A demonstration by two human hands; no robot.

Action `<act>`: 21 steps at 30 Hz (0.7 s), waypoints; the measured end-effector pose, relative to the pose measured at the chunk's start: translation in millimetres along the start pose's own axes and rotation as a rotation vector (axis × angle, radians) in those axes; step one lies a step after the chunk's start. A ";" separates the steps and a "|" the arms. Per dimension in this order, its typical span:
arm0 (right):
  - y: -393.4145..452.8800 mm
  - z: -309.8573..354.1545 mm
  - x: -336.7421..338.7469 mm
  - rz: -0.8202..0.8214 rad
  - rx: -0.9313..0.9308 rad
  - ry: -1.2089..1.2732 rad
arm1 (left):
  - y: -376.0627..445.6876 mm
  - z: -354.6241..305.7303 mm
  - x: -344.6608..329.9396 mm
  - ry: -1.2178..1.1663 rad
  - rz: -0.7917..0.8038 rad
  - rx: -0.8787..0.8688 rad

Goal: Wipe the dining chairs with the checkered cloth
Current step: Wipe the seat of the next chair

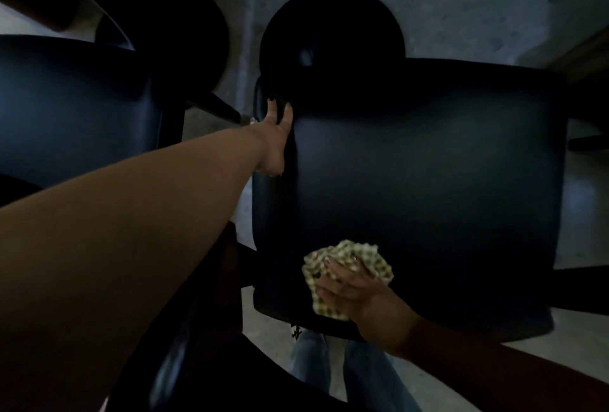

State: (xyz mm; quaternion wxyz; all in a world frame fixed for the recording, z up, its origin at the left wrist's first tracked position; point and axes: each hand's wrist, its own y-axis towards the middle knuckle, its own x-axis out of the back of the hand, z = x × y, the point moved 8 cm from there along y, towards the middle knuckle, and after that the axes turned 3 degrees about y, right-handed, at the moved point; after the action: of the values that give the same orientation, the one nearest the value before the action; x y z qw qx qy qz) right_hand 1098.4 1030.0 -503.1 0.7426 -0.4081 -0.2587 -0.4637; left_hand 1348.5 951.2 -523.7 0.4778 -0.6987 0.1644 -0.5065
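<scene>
In the head view, the right hand [354, 293] holds the bunched checkered cloth [346, 271] in a closed grip, pressed on the near part of the dark chair seat [428, 180]. The left hand [275, 141] grips that seat's left edge. A 2nd chair [72, 108] stands left of it.

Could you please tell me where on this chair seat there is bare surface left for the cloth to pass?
The chair seat is bare across its middle and its right side, between the left hand gripping the far left edge and the right hand holding the checkered cloth at the near edge. Only those two spots are occupied.
</scene>
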 end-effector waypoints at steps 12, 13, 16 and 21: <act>29.8 -102.5 123.0 -0.171 -0.556 1.225 | 2.8 1.6 -2.1 0.037 0.017 0.022; 36.5 -125.8 147.6 -0.319 -0.612 1.117 | 2.7 1.8 -2.0 0.036 0.018 0.027; 62.9 -178.8 210.3 -0.719 -0.670 0.902 | 2.0 0.8 -1.4 0.034 0.014 0.029; 127.1 -195.7 196.6 -0.436 -0.685 0.184 | -0.7 -1.3 -0.8 0.040 0.014 0.024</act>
State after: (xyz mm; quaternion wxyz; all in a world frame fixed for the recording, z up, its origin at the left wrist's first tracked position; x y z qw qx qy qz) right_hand 1299.7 800.7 -504.1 0.4684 -0.5238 -0.1026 -0.7041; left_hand 1346.9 951.4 -523.5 0.4863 -0.6815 0.1724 -0.5189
